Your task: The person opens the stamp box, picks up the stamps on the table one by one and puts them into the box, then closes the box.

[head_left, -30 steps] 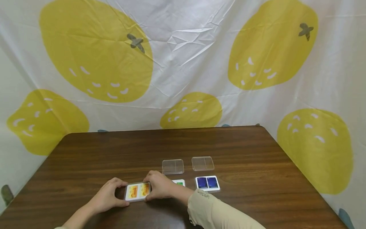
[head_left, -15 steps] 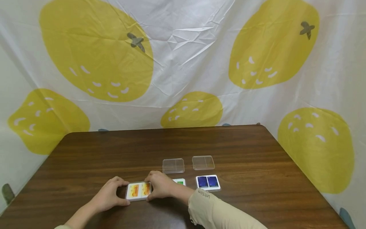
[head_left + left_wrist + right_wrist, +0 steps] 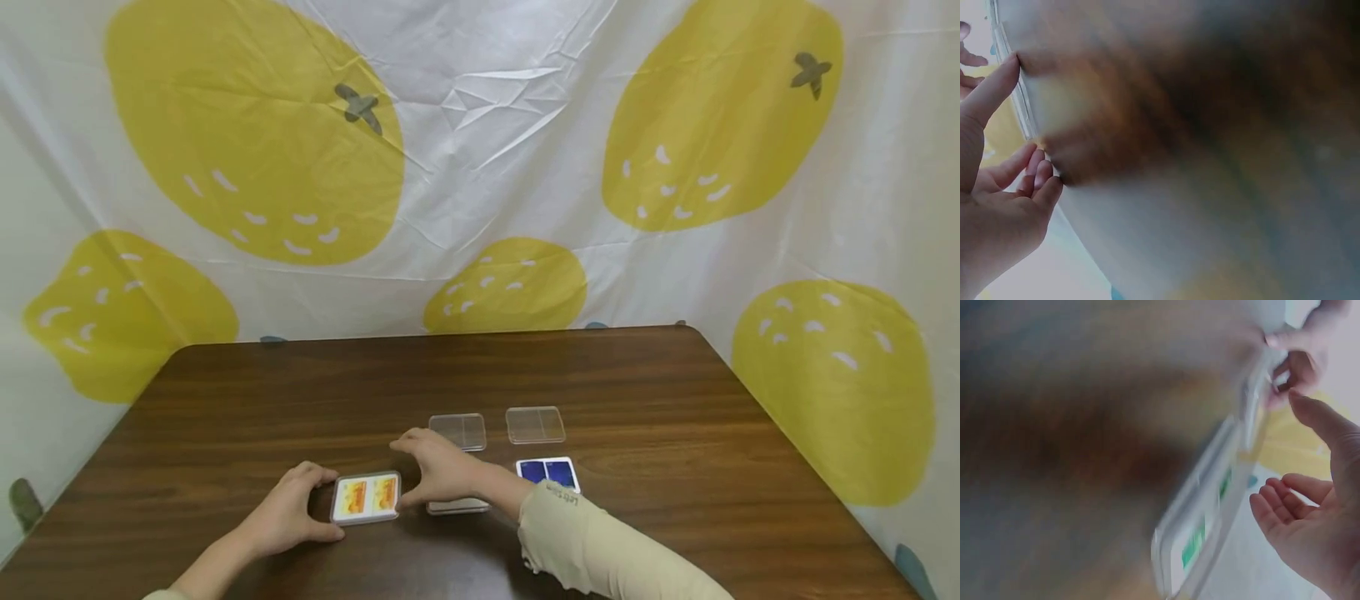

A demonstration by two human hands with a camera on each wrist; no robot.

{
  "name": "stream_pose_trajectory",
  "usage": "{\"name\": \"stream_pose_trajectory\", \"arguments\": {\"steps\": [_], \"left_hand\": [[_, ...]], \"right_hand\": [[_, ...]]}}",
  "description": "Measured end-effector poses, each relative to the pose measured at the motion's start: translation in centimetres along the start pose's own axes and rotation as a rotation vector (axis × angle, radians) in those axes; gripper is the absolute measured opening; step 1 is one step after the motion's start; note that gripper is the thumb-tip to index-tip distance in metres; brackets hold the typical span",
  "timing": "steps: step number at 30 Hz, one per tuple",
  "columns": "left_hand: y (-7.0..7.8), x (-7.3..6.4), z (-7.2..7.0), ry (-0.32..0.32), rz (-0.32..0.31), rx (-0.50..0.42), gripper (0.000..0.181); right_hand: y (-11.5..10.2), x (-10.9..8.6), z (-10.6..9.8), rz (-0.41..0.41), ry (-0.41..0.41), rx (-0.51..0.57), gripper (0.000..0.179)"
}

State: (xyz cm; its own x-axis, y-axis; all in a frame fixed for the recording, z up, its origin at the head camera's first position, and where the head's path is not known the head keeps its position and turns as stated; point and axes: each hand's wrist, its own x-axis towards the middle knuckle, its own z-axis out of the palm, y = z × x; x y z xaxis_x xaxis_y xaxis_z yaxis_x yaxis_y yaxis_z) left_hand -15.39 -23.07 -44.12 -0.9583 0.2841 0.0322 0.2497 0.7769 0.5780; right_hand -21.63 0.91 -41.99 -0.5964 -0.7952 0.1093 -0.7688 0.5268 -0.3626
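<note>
A flat clear case holding two orange-and-yellow picture cards [image 3: 370,498] lies on the table at front left. My left hand [image 3: 281,515] stays at its left end, thumb and fingers spread near the two corners. Just off the right end is my right hand [image 3: 442,468], with thumb and fingers apart and nothing between them. Beneath that hand sits a second case with green pictures [image 3: 1194,544], mostly hidden in the head view. The left wrist view shows the left hand [image 3: 1004,206] with its fingertips on the tabletop.
Two clear plastic lids [image 3: 458,432] lie side by side farther back. A case with two dark blue cards [image 3: 547,472] is at the right, partly covered by the right sleeve [image 3: 600,542]. Behind the brown table [image 3: 262,400] hangs a lemon-print cloth [image 3: 510,167].
My right hand has let go of the orange case's right end and moved slightly right, over the green case. The left hand has hardly moved.
</note>
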Motion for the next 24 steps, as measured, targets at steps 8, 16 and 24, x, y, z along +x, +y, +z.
{"name": "stream_pose_trajectory", "arguments": {"steps": [8,16,24], "left_hand": [[1.2,0.6,0.3,0.169,0.112,-0.040,0.072],[4.2,2.8,2.1,0.150,0.265,-0.056,0.061],[6.2,5.0,3.6,0.045,0.329,-0.008,0.064]], "right_hand": [[4.3,-2.6,-2.7,0.012,0.112,0.124,0.069],[7.6,-4.3,-3.5,0.115,0.136,0.210,0.071],[9.1,-3.8,-3.4,0.144,0.130,0.151,0.068]]}}
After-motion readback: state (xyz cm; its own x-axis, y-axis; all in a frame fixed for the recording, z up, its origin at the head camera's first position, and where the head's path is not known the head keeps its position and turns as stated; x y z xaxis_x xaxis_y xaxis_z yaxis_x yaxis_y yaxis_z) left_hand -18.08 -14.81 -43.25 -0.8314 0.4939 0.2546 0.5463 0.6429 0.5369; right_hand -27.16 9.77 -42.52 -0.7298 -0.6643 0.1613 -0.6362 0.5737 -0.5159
